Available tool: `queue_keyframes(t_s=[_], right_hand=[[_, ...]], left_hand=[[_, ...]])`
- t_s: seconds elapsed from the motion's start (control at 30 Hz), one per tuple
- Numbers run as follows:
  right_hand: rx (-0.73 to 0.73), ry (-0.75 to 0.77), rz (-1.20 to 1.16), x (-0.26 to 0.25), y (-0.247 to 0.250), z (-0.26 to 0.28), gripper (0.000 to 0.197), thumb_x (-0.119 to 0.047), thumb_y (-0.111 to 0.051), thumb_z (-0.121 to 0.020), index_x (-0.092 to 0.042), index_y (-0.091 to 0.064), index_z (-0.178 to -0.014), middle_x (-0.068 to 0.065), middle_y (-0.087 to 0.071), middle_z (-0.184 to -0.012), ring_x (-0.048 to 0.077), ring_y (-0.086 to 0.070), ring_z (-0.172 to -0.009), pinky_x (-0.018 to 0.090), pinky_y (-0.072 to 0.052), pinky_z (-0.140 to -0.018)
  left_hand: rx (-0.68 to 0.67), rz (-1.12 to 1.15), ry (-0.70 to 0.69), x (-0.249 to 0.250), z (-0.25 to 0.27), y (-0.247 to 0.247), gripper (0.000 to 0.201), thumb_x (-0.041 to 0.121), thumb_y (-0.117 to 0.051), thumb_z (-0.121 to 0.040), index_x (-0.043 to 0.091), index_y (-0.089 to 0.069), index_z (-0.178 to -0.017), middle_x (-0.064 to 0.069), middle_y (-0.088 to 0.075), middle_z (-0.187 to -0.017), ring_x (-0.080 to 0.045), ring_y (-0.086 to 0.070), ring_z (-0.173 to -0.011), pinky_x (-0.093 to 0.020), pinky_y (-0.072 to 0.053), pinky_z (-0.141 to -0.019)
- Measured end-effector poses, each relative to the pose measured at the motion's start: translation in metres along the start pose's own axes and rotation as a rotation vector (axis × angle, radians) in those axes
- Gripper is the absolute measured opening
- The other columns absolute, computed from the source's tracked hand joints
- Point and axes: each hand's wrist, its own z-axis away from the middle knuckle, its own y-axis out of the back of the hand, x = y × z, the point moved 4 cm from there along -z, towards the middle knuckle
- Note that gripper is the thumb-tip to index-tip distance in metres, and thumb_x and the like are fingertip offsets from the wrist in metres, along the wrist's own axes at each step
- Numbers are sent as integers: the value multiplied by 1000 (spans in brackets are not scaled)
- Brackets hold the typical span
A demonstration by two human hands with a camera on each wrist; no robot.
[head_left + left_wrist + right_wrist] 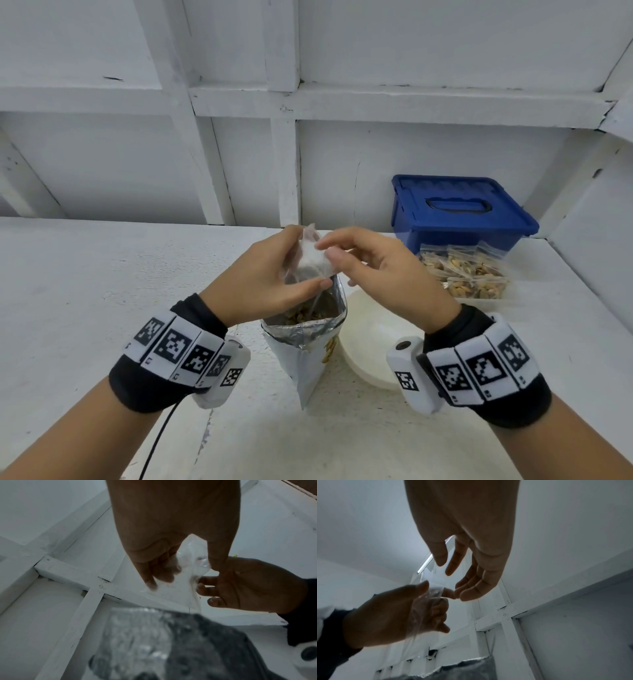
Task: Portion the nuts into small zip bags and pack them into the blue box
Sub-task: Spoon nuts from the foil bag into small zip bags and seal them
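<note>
A small clear zip bag (313, 260) is held up over the open foil bag of nuts (305, 329), which stands on the white table. My left hand (298, 274) grips the small bag from the left, thumb below and fingers behind. My right hand (330, 250) pinches its upper right edge between thumb and forefinger. The small bag (192, 553) looks empty in the left wrist view, between my left hand (185, 573) and right hand (202, 586). From the right wrist, my right hand (445, 568) meets the bag (435, 588) above my left hand (433, 601).
The blue box (459, 209) stands at the back right with its lid on. Several filled zip bags of nuts (466, 274) lie piled in front of it. A white bowl (370, 346) sits just right of the foil bag. A white wall with battens rises behind the table.
</note>
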Motion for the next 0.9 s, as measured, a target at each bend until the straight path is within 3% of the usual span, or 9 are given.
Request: queue_keyframes(t_s=[0.1,0.2,0.37,0.47,0.53,0.6,0.7,0.77,0.9], right_hand=[[-58,-21,21,0,-7,-4,15,-10,-56,-89,-17,-69,-94,-2,-68,-83,1,-58,-74,11,-45,-66],[-84,-77,-42,5,-13,-6,22,-2,-54,-87,-13,-70,-97,7,-69,-81,5,-60,-69,14,-48,-65],[-129,-104,-86,8,-22,-6,25,-2,-54,-88,-17,-68,-102,3,-66,-77,5,-59,-65,17,-49,-62],[-36,-77,37,11,-16,-6,22,-9,-54,-90,-24,-67,-99,-5,-65,-75,1,-58,-66,10,-46,-63],[131,-46,181,16,-6,-9,18,-15,-56,-90,-22,-66,-102,-11,-60,-76,1,-56,-70,5,-42,-66],[237,-80,268,28,2,-13,22,-20,-58,-89,-18,-63,-111,-9,-56,-79,2,-53,-71,4,-40,-66],[136,-266,341,53,0,-21,38,-31,-56,-90,-15,-55,-124,0,-57,-96,8,-51,-81,14,-39,-71],[74,-277,351,59,-8,-22,33,-30,-56,-90,-14,-58,-119,0,-57,-95,7,-50,-80,15,-38,-70],[69,-125,357,48,-23,-19,14,-26,-60,-88,-14,-63,-92,-6,-57,-80,2,-48,-69,7,-35,-61]], left_hand=[[-37,-54,9,0,3,-1,65,64,-55,-69,25,-42,-119,1,-58,-83,-16,-57,-73,-38,-48,-67],[-36,-142,43,-5,8,0,83,70,-54,-63,24,-35,-130,9,-52,-89,-8,-56,-76,-32,-50,-70],[-24,-131,49,-10,17,1,59,70,-49,-66,35,-39,-113,24,-49,-93,11,-52,-79,-14,-37,-58],[5,-61,120,-19,22,5,47,68,-49,-67,39,-42,-104,24,-53,-94,5,-52,-81,-9,-36,-62],[23,-30,177,-29,27,10,43,67,-50,-66,42,-44,-100,25,-53,-93,1,-52,-84,-7,-35,-64],[19,-14,234,-40,30,13,42,69,-49,-64,44,-45,-98,24,-54,-96,0,-52,-87,-5,-35,-66],[-2,7,311,-55,34,14,51,72,-49,-59,41,-49,-100,22,-55,-98,4,-52,-86,-5,-37,-65],[-30,-1,339,-61,36,11,60,74,-48,-56,39,-49,-105,23,-54,-99,6,-52,-86,-7,-36,-64],[-59,6,348,-65,38,4,69,74,-48,-54,36,-49,-112,24,-52,-102,4,-52,-85,-9,-36,-65]])
